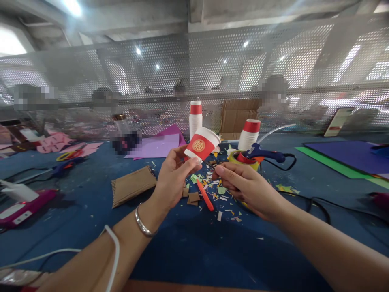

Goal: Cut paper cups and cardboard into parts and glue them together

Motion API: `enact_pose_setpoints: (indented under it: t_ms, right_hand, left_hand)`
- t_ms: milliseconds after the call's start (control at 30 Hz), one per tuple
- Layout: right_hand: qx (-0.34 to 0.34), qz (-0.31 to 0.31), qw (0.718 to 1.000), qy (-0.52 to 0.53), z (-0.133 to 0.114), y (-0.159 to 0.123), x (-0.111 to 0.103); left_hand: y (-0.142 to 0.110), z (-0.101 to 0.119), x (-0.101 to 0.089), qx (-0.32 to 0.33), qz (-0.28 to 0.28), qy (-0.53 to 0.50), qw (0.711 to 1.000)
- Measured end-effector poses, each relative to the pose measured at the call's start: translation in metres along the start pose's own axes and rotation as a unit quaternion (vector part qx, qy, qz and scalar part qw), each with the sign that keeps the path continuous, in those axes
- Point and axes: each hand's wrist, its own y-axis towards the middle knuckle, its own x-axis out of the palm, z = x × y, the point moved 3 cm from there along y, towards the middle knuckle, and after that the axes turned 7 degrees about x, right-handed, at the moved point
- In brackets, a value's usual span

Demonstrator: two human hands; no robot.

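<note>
A red and white paper cup [201,144] with a gold round emblem is tilted in my left hand [174,175], thumb and fingers gripping its lower part. My right hand [243,183] is closed around a thin dark pointed tool [209,164]. The tool's tip reaches to the cup's base; whether it pierces or only touches it I cannot tell. My fingers hide the tool's handle, so its kind does not show. Below the hands, an orange-red stick-shaped piece [205,195] lies among paper scraps [221,190] and small cardboard pieces [193,198].
Two stacks of paper cups [196,121] [249,134] stand at the back. A blue glue gun [267,154] rests on a yellow tape roll [234,155]. Corrugated cardboard [133,185] lies left, purple paper [158,145] behind it. A magenta power strip [27,209] and cables flank the work.
</note>
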Motion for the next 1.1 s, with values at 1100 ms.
enact_pose_setpoints:
  t_ms: [1100]
  right_hand:
    - [0.012,0.026,1.0,0.007,-0.0018,-0.0019,0.003]
  left_hand:
    - [0.0035,-0.0086,-0.009,0.053,-0.046,0.111,0.991]
